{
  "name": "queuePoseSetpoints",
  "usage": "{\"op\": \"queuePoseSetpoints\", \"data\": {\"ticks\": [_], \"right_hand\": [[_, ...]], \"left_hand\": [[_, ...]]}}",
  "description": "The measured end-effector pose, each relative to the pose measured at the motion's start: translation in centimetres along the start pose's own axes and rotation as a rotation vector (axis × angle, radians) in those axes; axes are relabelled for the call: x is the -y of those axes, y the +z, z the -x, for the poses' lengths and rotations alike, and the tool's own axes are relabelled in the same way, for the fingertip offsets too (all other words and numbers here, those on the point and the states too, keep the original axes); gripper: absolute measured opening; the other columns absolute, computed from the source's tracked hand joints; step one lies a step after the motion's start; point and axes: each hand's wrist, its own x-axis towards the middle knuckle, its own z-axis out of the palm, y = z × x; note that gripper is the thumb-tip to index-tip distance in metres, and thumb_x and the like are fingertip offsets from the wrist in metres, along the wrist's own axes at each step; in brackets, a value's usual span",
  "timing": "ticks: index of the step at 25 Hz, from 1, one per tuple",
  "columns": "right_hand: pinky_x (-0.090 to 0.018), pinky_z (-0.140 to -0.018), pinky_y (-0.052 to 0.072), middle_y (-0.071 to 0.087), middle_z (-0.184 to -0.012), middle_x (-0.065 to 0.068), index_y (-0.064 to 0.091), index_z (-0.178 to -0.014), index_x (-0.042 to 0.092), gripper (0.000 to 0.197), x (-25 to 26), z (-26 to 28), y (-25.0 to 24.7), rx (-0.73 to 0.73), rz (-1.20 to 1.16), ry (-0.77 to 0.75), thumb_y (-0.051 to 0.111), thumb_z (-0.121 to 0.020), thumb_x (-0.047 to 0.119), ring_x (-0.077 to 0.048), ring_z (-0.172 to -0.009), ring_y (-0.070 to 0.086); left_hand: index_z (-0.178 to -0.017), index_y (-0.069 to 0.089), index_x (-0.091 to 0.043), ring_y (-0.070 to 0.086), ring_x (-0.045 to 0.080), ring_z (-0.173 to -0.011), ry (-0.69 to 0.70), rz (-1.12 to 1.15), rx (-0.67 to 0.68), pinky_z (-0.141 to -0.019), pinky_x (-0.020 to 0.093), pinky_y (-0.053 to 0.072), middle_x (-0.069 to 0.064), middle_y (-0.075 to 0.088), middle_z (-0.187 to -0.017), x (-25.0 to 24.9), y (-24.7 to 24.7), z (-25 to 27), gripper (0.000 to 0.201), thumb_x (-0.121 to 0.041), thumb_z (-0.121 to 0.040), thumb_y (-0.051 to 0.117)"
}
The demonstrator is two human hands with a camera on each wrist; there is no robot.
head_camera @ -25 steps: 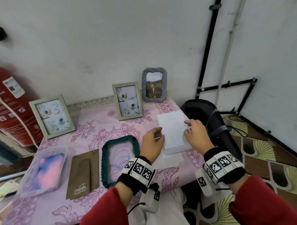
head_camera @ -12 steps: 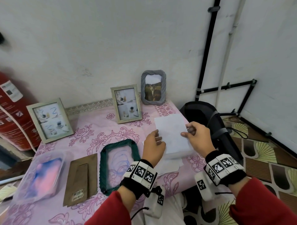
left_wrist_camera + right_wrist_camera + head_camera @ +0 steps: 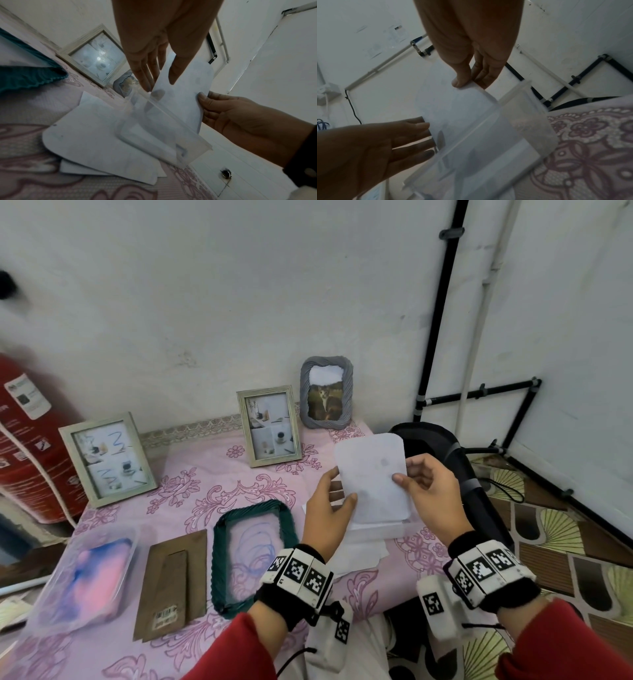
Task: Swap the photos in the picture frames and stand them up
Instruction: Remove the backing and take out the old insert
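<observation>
Head view, item by item: left hand (image 3: 329, 508) raised over the table's near right corner, thumb on the face of a white rounded-corner sheet (image 3: 375, 477), fingers behind its left edge, pinching it. Right hand (image 3: 428, 494) pinches the same sheet at its right edge, thumb in front, fingers behind; the two hands are close together with the sheet held tilted between them. Beneath the sheet: a clear plastic tray (image 3: 164, 135) resting on loose white papers (image 3: 85, 146) on the pink flowered tablecloth (image 3: 191, 494); the sheet's lower end dips toward the tray, whether it touches cannot be told. Green frame (image 3: 251, 553) lies flat just left of the left wrist, a blue scribbled picture showing in it. Brown backing board (image 3: 173, 583) lies flat beside it, further left. Clear plastic box (image 3: 85, 577) at the near left, holding something blurred pink and blue. Standing along the wall: large pale wooden frame (image 3: 106, 458) at left, smaller pale frame (image 3: 269, 426) in the middle, grey frame (image 3: 326, 392) with a cat photo just right of it. Red cylinder (image 3: 27, 440) off the table's left end. Black chair (image 3: 455, 460) at the right, close to the table's right edge.
</observation>
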Motion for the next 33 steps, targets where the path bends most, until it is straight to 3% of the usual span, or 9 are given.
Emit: {"op": "queuePoseSetpoints", "data": {"ticks": [3,8,14,17,20,24,28,30,33], "right_hand": [[-0.04,-0.081,0.051,0.064,-0.092,-0.022,0.06,-0.094,0.01,0.018,0.8,-0.2,0.4,-0.004,-0.031,-0.021,0.07,-0.079,0.005,-0.022,-0.083,0.059],[-0.029,-0.073,0.051,0.063,-0.083,-0.011,0.057,-0.101,0.014,0.023,2.7,0.1,2.3,0.057,-0.115,-0.08,0.07,-0.081,0.013,-0.017,-0.077,0.059],[-0.014,-0.073,0.052,0.068,-0.098,0.006,0.041,-0.128,0.032,0.053,4.1,2.0,5.8,0.292,-0.115,-0.116,0.063,-0.086,0.007,-0.002,-0.087,0.066],[-0.005,-0.063,0.043,0.063,-0.094,0.007,0.031,-0.139,0.034,0.067,4.1,3.1,7.4,0.391,-0.036,-0.117,0.061,-0.086,0.004,0.008,-0.068,0.057],[-0.005,-0.062,0.041,0.061,-0.098,0.005,0.025,-0.141,0.038,0.073,4.1,4.0,8.7,0.469,0.068,-0.127,0.06,-0.086,0.005,0.005,-0.068,0.055],[-0.01,-0.067,0.046,0.056,-0.104,-0.003,0.021,-0.145,0.035,0.076,3.9,5.1,10.4,0.526,0.167,-0.097,0.06,-0.086,0.007,-0.01,-0.072,0.053],[-0.005,-0.064,0.044,0.053,-0.101,-0.001,0.024,-0.146,0.031,0.077,2.9,6.3,12.2,0.557,0.189,-0.07,0.061,-0.085,0.003,-0.008,-0.067,0.051],[-0.002,-0.064,0.042,0.05,-0.09,0.005,0.025,-0.146,0.029,0.078,2.1,6.6,12.8,0.565,0.187,-0.052,0.063,-0.083,0.001,-0.005,-0.064,0.048],[-0.005,-0.063,0.039,0.046,-0.083,0.004,0.027,-0.145,0.026,0.076,1.1,7.0,13.6,0.597,0.232,-0.054,0.063,-0.082,0.002,-0.007,-0.063,0.043]], "left_hand": [[-0.118,0.049,-0.013,0.059,0.02,-0.086,0.093,0.051,-0.053,-0.071,0.016,0.052,0.008,0.061,-0.098,-1.0,-0.7,0.3,0.038,0.006,-0.086,0.056],[-0.103,0.052,-0.024,0.058,0.008,-0.076,0.203,0.089,-0.122,-0.065,0.013,0.05,-0.008,0.061,-0.092,-2.4,-3.1,0.8,0.035,0.005,-0.084,0.059],[-0.12,0.05,-0.021,0.062,0.013,-0.083,0.151,0.247,-0.168,-0.071,0.022,0.056,0.008,0.061,-0.101,-2.1,-6.8,2.2,0.045,0.007,-0.086,0.057],[-0.125,0.048,-0.025,0.064,0.013,-0.085,0.147,0.25,-0.203,-0.073,0.023,0.057,0.009,0.06,-0.1,-1.4,-9.0,3.1,0.052,0.007,-0.085,0.057],[-0.126,0.049,-0.028,0.064,0.016,-0.089,0.114,0.253,-0.244,-0.074,0.024,0.056,0.006,0.062,-0.1,-0.3,-10.9,3.9,0.055,0.005,-0.084,0.061],[-0.114,0.054,-0.023,0.065,0.022,-0.086,0.082,0.247,-0.288,-0.07,0.027,0.056,0.013,0.065,-0.103,1.1,-13.1,4.9,0.043,0.003,-0.081,0.065],[-0.112,0.058,-0.029,0.066,0.011,-0.078,0.063,0.176,-0.297,-0.068,0.02,0.055,0.007,0.063,-0.1,2.5,-15.3,6.0,0.045,0.001,-0.08,0.067],[-0.117,0.058,-0.028,0.062,0.005,-0.072,0.039,0.109,-0.287,-0.069,0.016,0.054,0.002,0.062,-0.095,3.2,-15.9,6.5,0.047,-0.001,-0.08,0.068],[-0.132,0.049,-0.017,0.051,0.009,-0.07,-0.022,-0.025,-0.25,-0.067,0.012,0.05,0.001,0.057,-0.089,4.4,-16.6,6.9,0.054,-0.003,-0.083,0.066]]}}
